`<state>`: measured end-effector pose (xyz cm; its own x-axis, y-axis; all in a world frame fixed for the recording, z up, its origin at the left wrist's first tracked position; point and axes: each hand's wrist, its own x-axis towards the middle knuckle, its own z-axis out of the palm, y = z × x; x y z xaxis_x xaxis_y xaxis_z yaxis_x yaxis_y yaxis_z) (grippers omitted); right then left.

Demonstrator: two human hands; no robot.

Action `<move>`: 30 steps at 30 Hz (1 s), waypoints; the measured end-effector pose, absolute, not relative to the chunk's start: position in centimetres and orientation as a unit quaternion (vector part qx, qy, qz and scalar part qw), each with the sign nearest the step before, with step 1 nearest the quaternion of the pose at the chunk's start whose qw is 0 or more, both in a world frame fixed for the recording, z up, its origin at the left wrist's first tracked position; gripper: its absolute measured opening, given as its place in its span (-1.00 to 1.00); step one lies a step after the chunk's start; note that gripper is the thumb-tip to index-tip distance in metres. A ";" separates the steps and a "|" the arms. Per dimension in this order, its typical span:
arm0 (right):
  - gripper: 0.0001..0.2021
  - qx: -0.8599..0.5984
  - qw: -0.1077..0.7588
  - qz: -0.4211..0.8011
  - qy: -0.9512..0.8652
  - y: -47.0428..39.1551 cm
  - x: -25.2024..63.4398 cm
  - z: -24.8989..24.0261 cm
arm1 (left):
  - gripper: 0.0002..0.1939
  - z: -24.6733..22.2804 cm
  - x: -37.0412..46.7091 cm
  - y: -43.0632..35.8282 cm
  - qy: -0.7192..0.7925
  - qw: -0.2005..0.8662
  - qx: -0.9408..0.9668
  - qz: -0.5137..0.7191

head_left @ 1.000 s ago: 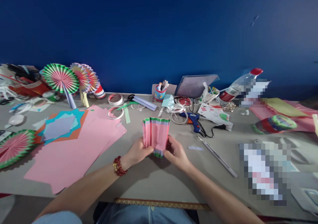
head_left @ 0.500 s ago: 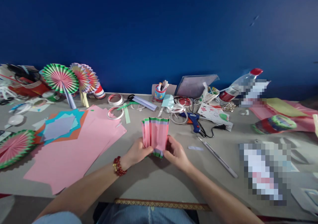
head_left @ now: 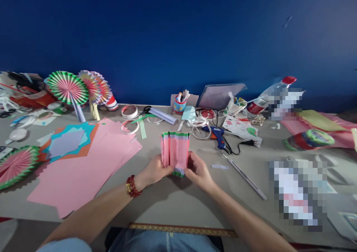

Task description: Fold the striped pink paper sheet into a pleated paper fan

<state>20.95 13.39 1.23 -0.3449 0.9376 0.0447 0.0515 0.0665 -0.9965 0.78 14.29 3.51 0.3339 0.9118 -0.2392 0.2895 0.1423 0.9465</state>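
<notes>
A pleated sheet of pink paper (head_left: pixel 178 147) with green and lilac bands along its ends stands upright between my hands, above the table's middle. My left hand (head_left: pixel 156 170), with a red bead bracelet at the wrist, pinches its lower left side, thumb across the front. At the lower right edge my right hand (head_left: pixel 198 171) grips the same paper between thumb and curled fingers. The fingers behind the paper are partly hidden. To the right of my right hand lie a small lilac strip (head_left: pixel 219 166) and a slim craft knife (head_left: pixel 245 175).
Pink sheets (head_left: pixel 80 181) lie at left, with blue, orange and lilac paper on them. Finished round paper fans (head_left: pixel 68 88) stand behind. Tape rolls (head_left: pixel 129 111), a pen cup (head_left: pixel 180 105) and a blue glue gun (head_left: pixel 219 136) sit at the back. A plastic bottle (head_left: pixel 275 92) leans at right.
The folds at the left of the pleated paper have drawn slightly inward, and my left hand has shifted a little to the right. Both hands keep their hold.
</notes>
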 end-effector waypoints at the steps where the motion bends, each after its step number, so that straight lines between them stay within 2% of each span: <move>1: -0.78 -0.406 0.403 0.550 -0.608 13.4 21.0 1.3 | -0.81 3.5 0.7 14.3 0.498 0.564 0.596 0.280; 11: -0.68 -0.390 0.398 0.580 -0.595 13.7 21.6 1.5 | -0.78 2.6 -0.1 14.6 0.474 0.617 0.558 0.290; 18: -0.67 -0.360 0.387 0.575 -0.624 13.5 21.5 1.5 | -0.60 2.9 0.5 14.5 0.471 0.632 0.513 0.340; 30: -0.67 -0.357 0.363 0.592 -0.624 13.5 21.2 2.2 | -0.65 2.9 0.8 14.3 0.473 0.611 0.539 0.336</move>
